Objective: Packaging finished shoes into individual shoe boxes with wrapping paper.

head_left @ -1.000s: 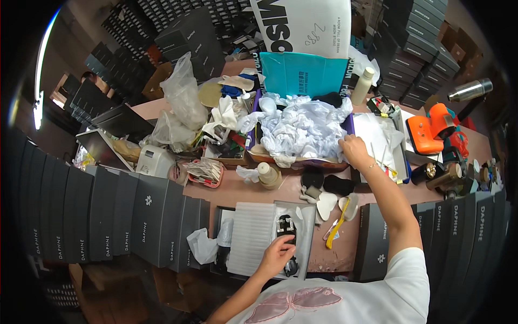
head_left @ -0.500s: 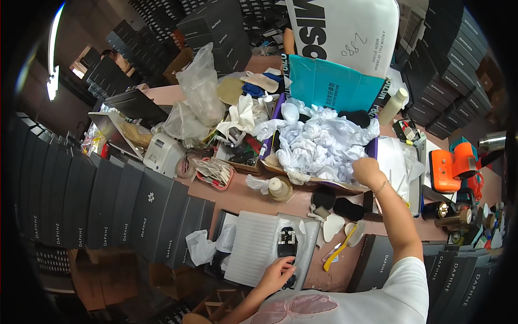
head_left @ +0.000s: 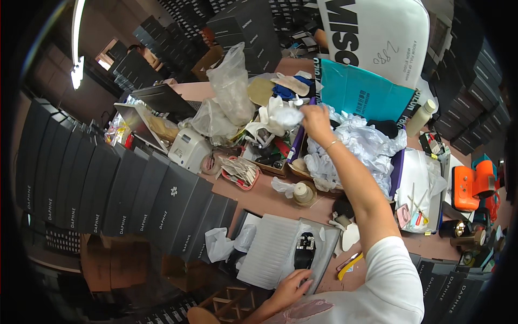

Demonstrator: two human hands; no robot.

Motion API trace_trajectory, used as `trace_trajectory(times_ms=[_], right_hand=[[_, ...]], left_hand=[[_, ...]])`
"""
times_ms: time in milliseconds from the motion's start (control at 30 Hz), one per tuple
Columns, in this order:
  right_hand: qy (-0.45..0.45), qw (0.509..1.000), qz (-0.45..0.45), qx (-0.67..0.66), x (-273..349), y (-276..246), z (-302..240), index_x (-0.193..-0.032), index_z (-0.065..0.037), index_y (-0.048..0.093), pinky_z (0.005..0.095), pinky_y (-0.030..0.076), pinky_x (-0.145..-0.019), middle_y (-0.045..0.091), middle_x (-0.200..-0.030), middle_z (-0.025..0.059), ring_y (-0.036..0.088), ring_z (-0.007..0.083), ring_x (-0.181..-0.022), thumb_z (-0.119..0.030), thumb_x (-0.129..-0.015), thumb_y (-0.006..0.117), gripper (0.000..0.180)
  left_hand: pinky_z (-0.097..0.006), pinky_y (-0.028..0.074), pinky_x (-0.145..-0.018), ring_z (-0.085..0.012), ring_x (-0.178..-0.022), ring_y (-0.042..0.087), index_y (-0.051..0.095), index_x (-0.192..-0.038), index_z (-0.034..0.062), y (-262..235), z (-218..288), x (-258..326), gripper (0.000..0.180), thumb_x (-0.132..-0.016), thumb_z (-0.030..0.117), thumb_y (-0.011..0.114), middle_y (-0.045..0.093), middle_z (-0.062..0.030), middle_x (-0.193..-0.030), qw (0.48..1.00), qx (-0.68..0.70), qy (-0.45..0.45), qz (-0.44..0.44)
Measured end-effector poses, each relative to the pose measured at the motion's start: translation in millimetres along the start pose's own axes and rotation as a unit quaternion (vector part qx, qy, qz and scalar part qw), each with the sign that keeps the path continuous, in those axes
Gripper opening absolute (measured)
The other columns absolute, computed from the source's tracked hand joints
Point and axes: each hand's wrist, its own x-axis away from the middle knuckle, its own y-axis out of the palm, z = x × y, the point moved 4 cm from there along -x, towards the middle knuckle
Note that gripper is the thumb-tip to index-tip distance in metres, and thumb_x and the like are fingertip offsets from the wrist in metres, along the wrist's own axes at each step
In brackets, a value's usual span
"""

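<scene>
My right hand (head_left: 315, 123) reaches over the left side of a purple-edged carton (head_left: 398, 168) filled with crumpled thin white wrapping (head_left: 353, 148). Its fingers are closed on a wad of white wrapping (head_left: 288, 117), slightly blurred. Close to my body, a black shoe with a jewelled buckle (head_left: 306, 243) lies in a shoebox (head_left: 327, 254) on white lining. My left hand (head_left: 292, 287) rests by the shoe's near end, fingers stretched out and holding nothing visible. A white ribbed sheet (head_left: 268, 245) covers the box's middle. White crumpled wrapping (head_left: 221, 244) lies at its left.
Dark shoeboxes (head_left: 145, 205) stand in a row at left, with more at lower right. Beyond the shoebox are a pump bottle (head_left: 304, 193) and a red basket of sticks (head_left: 240, 171). A yellow-handled brush (head_left: 349, 267) lies at right, an orange device (head_left: 474, 186) farther right.
My right hand has moved left across the carton and now carries a wad of white wrapping. My left hand stays by the shoe. The whole view has shifted.
</scene>
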Motion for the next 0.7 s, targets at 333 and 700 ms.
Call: trace_trajectory(times_ms=[333, 700], right_hand=[[0.224, 0.825, -0.093, -0.511, 138, -123, -96, -0.082, -0.001, 0.062, 0.0220, 0.034, -0.054, 0.047, -0.066, -0.0087, 0.038, 0.0022, -0.064, -0.020, -0.091, 0.061, 0.021], [0.402, 0.672, -0.067, -0.618, 280, -151, -153, -0.095, -0.002, 0.061, 0.0232, 0.047, -0.061, 0.063, -0.081, 0.0017, 0.058, 0.0069, -0.072, -0.019, -0.094, 0.056, 0.017]], left_hand=[[-0.031, 0.046, -0.083, -0.0201, -0.102, 0.055, 0.054, -0.117, -0.0064, -88, 102, -99, 0.047, -0.087, 0.027, 0.067, 0.057, -0.0129, -0.115, 0.938, 0.159, 0.174, 0.255], [-0.020, 0.046, -0.071, -0.0054, -0.079, 0.057, 0.060, -0.105, -0.0014, -44, 16, -65, 0.022, -0.095, 0.018, 0.056, 0.063, -0.0015, -0.093, 0.957, 0.253, 0.044, 0.135]])
